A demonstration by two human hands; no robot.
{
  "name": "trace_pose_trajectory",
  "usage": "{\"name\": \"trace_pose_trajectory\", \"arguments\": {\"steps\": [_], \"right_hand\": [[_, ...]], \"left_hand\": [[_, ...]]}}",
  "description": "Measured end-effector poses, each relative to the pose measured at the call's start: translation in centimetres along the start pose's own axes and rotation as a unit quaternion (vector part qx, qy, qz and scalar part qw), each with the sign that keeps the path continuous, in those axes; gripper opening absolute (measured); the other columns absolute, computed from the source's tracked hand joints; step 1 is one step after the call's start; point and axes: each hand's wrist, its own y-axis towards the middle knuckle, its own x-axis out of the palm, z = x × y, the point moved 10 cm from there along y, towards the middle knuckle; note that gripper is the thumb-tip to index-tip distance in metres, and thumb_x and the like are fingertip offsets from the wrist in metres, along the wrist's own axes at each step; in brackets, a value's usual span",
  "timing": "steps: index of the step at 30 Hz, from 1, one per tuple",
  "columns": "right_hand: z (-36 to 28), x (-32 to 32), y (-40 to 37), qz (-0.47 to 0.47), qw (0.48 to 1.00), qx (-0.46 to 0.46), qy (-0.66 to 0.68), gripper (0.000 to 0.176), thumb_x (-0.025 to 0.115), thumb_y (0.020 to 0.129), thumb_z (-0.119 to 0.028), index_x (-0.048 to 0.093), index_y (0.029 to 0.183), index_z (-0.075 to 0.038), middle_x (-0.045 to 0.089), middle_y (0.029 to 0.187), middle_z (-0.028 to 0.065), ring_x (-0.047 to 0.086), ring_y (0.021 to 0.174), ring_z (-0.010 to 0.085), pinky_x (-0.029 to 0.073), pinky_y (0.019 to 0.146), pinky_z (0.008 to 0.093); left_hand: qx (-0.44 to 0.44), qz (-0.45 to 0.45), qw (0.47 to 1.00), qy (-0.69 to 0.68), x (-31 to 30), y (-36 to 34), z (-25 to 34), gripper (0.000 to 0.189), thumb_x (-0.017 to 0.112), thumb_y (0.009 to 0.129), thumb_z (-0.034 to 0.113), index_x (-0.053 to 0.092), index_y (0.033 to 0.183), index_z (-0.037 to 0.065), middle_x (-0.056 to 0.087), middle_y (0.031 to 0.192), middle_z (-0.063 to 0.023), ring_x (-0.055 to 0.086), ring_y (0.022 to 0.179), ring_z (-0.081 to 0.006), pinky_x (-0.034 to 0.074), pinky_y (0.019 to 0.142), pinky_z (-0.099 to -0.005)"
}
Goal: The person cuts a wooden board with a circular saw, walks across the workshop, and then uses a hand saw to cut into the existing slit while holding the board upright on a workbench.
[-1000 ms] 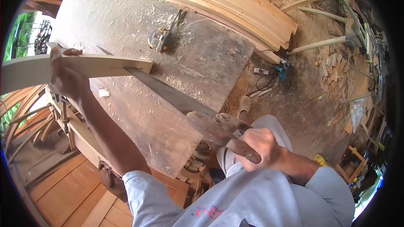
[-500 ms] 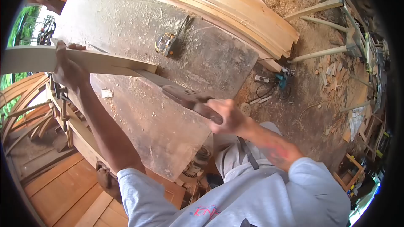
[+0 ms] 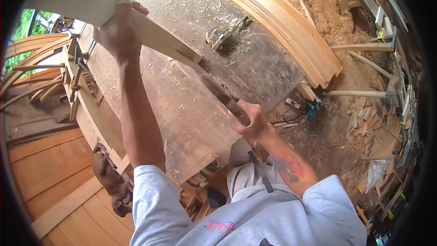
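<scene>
My left hand (image 3: 117, 38) is closed around a long pale wooden board (image 3: 159, 37), fingers over its far edge. The board slants across the workbench (image 3: 182, 105), its near end pointing toward my right hand. My right hand (image 3: 253, 119) grips the dark wooden handle of a handsaw (image 3: 223, 94). The saw's blade reaches to the board's near end, where a cut line or slit shows; how deep the blade sits is hard to make out. A yellow and black tape measure (image 3: 218, 38) lies on the bench beyond the board, among wood shavings.
Long pale planks (image 3: 291, 27) are stacked along the bench's far side. A clamp (image 3: 77, 66) grips a timber piece at the left, near curved wooden parts (image 3: 38, 48). A teal power tool (image 3: 312, 110) with a cord lies on the littered floor at right.
The view has shifted, so the bench and tape measure sit further right. My right hand and the saw have moved forward toward the board. My left hand still grips the board.
</scene>
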Motion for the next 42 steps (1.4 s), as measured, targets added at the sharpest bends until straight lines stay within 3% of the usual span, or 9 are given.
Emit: {"name": "trace_pose_trajectory", "arguments": {"steps": [6,9,12,15,16,26,33,38,42], "right_hand": [[-4.6,-6.7,-12.5,-0.06,0.977,-0.079,-0.19,0.008,0.071,0.078,0.001,0.065,0.083,-0.002,0.058,0.067,0.0121,0.06,0.051,0.0274,0.044,0.044,0.0375],[-10.7,-11.6,-19.1,-0.069,0.976,0.053,-0.199,0.013,0.071,0.074,0.0,0.071,0.087,-0.002,0.063,0.07,0.0122,0.062,0.051,0.0274,0.049,0.046,0.0381],[-13.8,-10.7,-15.7,-0.083,0.978,0.108,-0.159,0.011,0.074,0.075,-0.002,0.071,0.085,0.0,0.067,0.076,0.0149,0.066,0.057,0.028,0.053,0.051,0.0375],[-12.0,-6.1,-9.4,-0.097,0.968,-0.066,-0.22,0.013,0.074,0.075,-0.002,0.065,0.085,-0.001,0.06,0.067,0.0131,0.064,0.056,0.0284,0.049,0.05,0.0398],[-10.2,-6.2,-7.5,-0.015,0.99,-0.017,-0.143,0.015,0.073,0.076,-0.001,0.061,0.083,-0.003,0.054,0.064,0.0122,0.06,0.055,0.0312,0.047,0.05,0.041],[-15.0,-10.0,-15.1,-0.097,0.961,-0.054,-0.254,0.022,0.072,0.066,-0.001,0.062,0.085,-0.001,0.051,0.066,0.0078,0.053,0.048,0.0261,0.045,0.043,0.0378],[-0.8,-3.7,-6.5,0.012,1.0,0.002,-0.007,0.024,0.073,0.071,-0.004,0.06,0.091,-0.001,0.052,0.067,0.0132,0.056,0.055,0.0327,0.047,0.053,0.0394],[-7.1,-10.5,-18.5,-0.053,0.982,-0.04,-0.177,0.021,0.071,0.065,0.005,0.063,0.082,-0.004,0.051,0.066,0.0093,0.055,0.052,0.028,0.043,0.045,0.0385],[-9.0,-10.6,-16.9,-0.064,0.982,-0.027,-0.175,0.019,0.073,0.067,0.004,0.063,0.08,-0.005,0.052,0.065,0.0095,0.056,0.052,0.0279,0.044,0.046,0.0381]], "left_hand": [[0.082,0.009,0.993,0.084,0.3,-2.9,2.9,0.018,0.067,0.089,0.004,0.072,0.099,-0.01,0.072,0.071,-0.0136,0.07,0.059,-0.0199,0.059,0.058,-0.0304],[0.009,0.067,0.997,0.026,0.5,-4.2,3.4,0.016,0.072,0.087,0.007,0.07,0.096,-0.006,0.069,0.069,-0.0085,0.067,0.06,-0.0162,0.056,0.057,-0.0293],[0.024,0.061,0.996,0.06,0.9,-4.5,4.4,0.014,0.072,0.087,0.006,0.071,0.094,-0.006,0.069,0.069,-0.0084,0.068,0.061,-0.0162,0.056,0.058,-0.0292],[0.116,0.033,0.986,0.114,-0.3,-4.5,3.4,0.01,0.069,0.088,0.004,0.074,0.091,-0.005,0.072,0.068,-0.0098,0.072,0.063,-0.0166,0.06,0.058,-0.0287],[0.156,0.025,0.979,0.131,0.3,-4.3,3.4,0.01,0.069,0.088,0.004,0.075,0.089,-0.004,0.073,0.069,-0.0098,0.073,0.063,-0.0161,0.06,0.058,-0.0287],[0.066,0.036,0.992,0.098,2.0,-5.0,4.9,0.014,0.068,0.087,0.006,0.073,0.078,-0.003,0.069,0.06,-0.0086,0.067,0.054,-0.0148,0.056,0.055,-0.0268],[0.009,0.045,0.997,0.056,1.2,-5.1,3.6,0.014,0.067,0.086,0.003,0.07,0.089,-0.01,0.07,0.066,-0.0128,0.066,0.053,-0.0179,0.056,0.054,-0.0296],[0.02,0.067,0.995,0.069,0.3,-4.4,3.4,0.018,0.068,0.087,0.007,0.071,0.09,-0.01,0.069,0.065,-0.0125,0.066,0.053,-0.0184,0.056,0.053,-0.03],[0.021,0.061,0.997,0.052,0.9,-4.5,3.5,0.019,0.068,0.087,0.009,0.071,0.089,-0.009,0.07,0.064,-0.0126,0.066,0.053,-0.018,0.056,0.052,-0.0286]]}}
